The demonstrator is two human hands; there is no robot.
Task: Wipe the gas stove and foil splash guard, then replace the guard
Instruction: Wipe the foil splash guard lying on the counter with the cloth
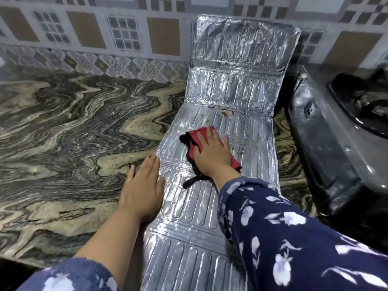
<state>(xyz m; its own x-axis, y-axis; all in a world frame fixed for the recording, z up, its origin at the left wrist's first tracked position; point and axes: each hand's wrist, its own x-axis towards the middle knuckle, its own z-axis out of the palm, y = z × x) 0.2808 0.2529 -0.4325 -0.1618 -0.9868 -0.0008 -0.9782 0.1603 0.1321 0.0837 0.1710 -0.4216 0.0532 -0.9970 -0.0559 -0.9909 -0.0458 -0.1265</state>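
Note:
The foil splash guard (222,97) lies unfolded along the marbled countertop, its far panel leaning up against the tiled wall. My right hand (212,154) presses flat on a red and black cloth (194,136) on a middle panel. Small yellowish food crumbs (225,113) dot the foil just beyond and to the right of the cloth. My left hand (142,185) rests flat with fingers spread, pinning the guard's left edge against the counter. The dark gas stove (327,143) stands to the right of the guard.
The swirled grey and beige countertop (73,127) stretches to the left. A patterned tile wall (105,34) runs along the back. A black burner pan (365,106) sits on the stove at the far right. The counter's front edge is at lower left.

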